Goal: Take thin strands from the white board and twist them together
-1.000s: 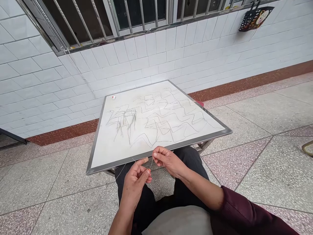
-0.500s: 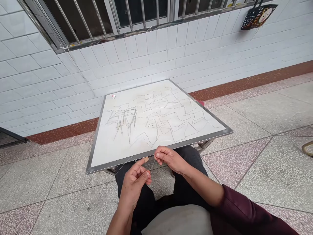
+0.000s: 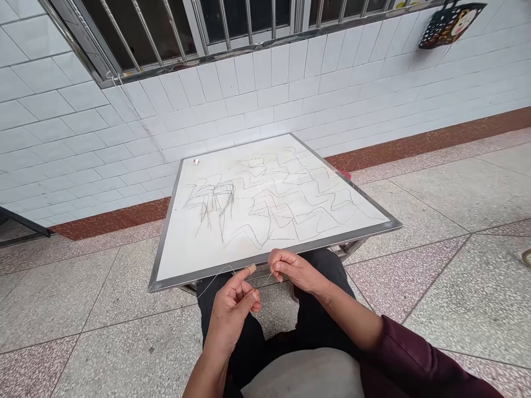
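Note:
A thin bent wire [image 3: 214, 276] runs between my hands in front of the table's near edge, over my lap. My left hand [image 3: 233, 307] pinches it between thumb and fingers, and one finger with a tan wrapping at its tip points forward. The loose end of the wire sticks out leftward in a peaked bend. My right hand [image 3: 296, 271] is closed, thumb against curled fingers, on the other part of the wire, slightly higher and to the right. A short slanting stretch shows between the two hands.
On the white grey-edged table [image 3: 186, 265] lie several zigzag wires [image 3: 286, 193] and a denser tangle of wires [image 3: 224, 190] at left. A small white-and-red object [image 3: 196, 162] sits at the far left corner. Behind are a tiled wall, a barred window and a hanging bag [image 3: 450, 26].
My right hand has moved slightly away from my left hand, and the stretch of wire between them slants more. The whole view has shifted a little.

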`<state>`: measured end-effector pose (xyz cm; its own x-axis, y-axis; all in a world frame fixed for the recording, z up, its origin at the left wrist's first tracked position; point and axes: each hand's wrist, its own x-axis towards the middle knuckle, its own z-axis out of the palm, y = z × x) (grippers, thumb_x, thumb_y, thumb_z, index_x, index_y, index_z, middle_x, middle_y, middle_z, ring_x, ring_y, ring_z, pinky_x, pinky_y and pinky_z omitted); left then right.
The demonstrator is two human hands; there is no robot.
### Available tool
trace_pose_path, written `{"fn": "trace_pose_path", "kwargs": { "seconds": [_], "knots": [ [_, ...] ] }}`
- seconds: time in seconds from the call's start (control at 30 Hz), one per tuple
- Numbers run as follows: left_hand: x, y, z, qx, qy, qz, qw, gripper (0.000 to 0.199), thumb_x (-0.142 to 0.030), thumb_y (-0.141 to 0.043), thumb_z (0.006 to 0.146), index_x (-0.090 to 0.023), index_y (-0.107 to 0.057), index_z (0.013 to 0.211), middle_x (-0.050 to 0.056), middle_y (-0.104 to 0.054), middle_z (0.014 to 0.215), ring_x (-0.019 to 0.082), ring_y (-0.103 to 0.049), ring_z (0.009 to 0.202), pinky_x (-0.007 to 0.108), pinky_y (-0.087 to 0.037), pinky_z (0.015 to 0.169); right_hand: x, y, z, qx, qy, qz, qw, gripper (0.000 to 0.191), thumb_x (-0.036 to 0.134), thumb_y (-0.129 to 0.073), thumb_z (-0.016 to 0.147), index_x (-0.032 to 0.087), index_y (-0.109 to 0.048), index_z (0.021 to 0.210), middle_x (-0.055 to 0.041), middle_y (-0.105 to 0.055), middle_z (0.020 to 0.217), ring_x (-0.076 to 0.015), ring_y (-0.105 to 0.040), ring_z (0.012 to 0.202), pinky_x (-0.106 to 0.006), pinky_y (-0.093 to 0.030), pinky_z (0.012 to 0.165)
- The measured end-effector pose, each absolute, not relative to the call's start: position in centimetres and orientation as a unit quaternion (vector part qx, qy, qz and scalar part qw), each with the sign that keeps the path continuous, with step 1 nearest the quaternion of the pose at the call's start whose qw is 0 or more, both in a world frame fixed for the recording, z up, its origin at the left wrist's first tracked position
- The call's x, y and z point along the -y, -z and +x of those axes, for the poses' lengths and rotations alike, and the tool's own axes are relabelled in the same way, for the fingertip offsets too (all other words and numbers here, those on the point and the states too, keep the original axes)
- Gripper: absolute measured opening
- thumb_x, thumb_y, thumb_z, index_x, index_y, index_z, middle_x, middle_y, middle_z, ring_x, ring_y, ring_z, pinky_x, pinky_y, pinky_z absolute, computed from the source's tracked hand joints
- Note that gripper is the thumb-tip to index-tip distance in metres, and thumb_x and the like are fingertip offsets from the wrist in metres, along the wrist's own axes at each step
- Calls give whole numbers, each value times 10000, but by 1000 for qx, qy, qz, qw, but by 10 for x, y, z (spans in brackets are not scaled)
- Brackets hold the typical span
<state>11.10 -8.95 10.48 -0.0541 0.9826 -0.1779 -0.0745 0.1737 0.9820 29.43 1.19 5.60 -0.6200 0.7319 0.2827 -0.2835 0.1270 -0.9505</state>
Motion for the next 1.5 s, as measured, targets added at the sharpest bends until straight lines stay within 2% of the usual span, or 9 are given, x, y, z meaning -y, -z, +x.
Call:
{"fn": "trace_pose_path", "kwargs": {
  "seconds": [0.07,0.17,0.3,0.47,0.57,0.9,1.03,1.2,1.5],
  "knots": [
    [89,-101,110,-549,-487,420,534,561,-369,-751,742,-201,-644,1267,-22,-577,691,135,-572,604,277,-489,597,-11,-63,297,664,-599,-210,395,267,441,-513,962,203,-621,906,-8,-572,844,-125,-532,666,-295,-456,665],
    [88,-96,109,-555,-493,417,523,586,-373,-743,748,-200,-620,1294,-28,-568,698,133,-569,612,272,-487,595,-4,-78,299,709,-455,-283,458,251,428,-502,969,223,-610,1065,-53,-613,985,-169,-571,794,-345,-473,758],
    [88,-96,112,-562,-501,427,501,518,-347,-706,774,-201,-628,1265,-40,-548,686,131,-559,619,274,-498,623,15,-97,287,779,-271,-310,473,156,344,-572,949,217,-623,1025,-55,-651,891,-190,-575,793,-335,-479,722],
    [89,-96,117,-572,-483,468,470,181,-338,-661,783,-173,-696,850,-23,-565,642,145,-564,600,281,-497,608,29,-103,258,849,-152,-321,392,113,254,-592,940,183,-649,1007,-49,-690,797,-207,-580,769,-320,-466,643],
    [90,-93,117,-582,-466,486,457,200,-355,-645,796,-177,-626,709,-7,-586,647,156,-572,596,291,-500,598,28,-101,249,859,-117,-329,376,81,209,-613,921,182,-665,977,-39,-707,785,-203,-589,754,-319,-461,643],
    [90,-90,119,-582,-444,517,444,206,-360,-617,840,-172,-651,762,-13,-577,627,141,-531,587,250,-442,572,29,-105,239,843,-125,-382,359,62,177,-624,896,202,-679,883,-10,-676,731,-172,-604,723,-274,-435,625],
    [91,-90,113,-565,-447,500,480,294,-421,-619,849,-166,-711,964,13,-637,710,164,-597,646,287,-512,634,27,-104,240,829,-125,-413,356,65,164,-634,872,210,-668,901,-4,-663,744,-159,-608,712,-252,-400,593],
    [90,-85,100,-593,-499,454,441,437,-485,-606,866,-171,-688,1158,35,-681,779,181,-646,713,305,-549,672,25,-101,246,823,-121,-431,350,58,193,-608,896,220,-657,914,1,-663,760,-155,-609,727,-251,-378,593],
    [93,-88,102,-553,-610,379,423,368,-467,-624,876,-184,-724,1088,32,-690,814,152,-652,719,283,-558,688,28,-97,246,840,-66,-407,352,168,210,-513,957,198,-634,841,-5,-620,701,-145,-544,680,-256,-326,578]
  ]
}}
